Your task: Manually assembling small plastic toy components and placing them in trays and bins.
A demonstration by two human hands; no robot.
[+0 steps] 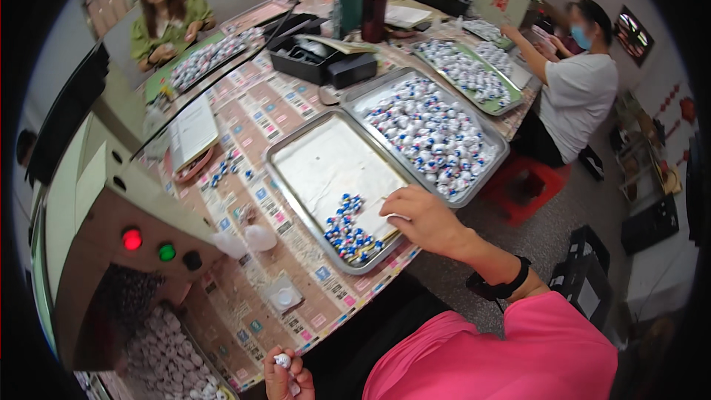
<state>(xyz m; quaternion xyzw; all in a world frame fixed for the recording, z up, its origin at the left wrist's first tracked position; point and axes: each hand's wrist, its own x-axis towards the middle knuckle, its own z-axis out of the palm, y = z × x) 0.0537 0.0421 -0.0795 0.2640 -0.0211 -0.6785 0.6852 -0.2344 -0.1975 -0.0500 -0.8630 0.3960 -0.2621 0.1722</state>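
Low at the front edge of the table, my left hand (289,384) has its fingers closed round a small white rounded piece (282,361). My right hand (424,221) is bent over the right rim of a metal tray (292,204) lined with white paper. Its fingers are drawn together, and a white bit shows at them, too small to name. Small blue, white and red pieces (345,231) lie heaped in the tray's near corner, left of that hand. Just behind stands a second metal tray (495,150) full of white pieces with blue and red marks.
On the left stands a machine (122,200) with red and green lights, above a bin of white pieces (167,348). Small bottles (259,238) and a clipboard (194,133) lie nearby. Two people sit at the far side beside green trays (474,78). A red stool (518,185) stands right.
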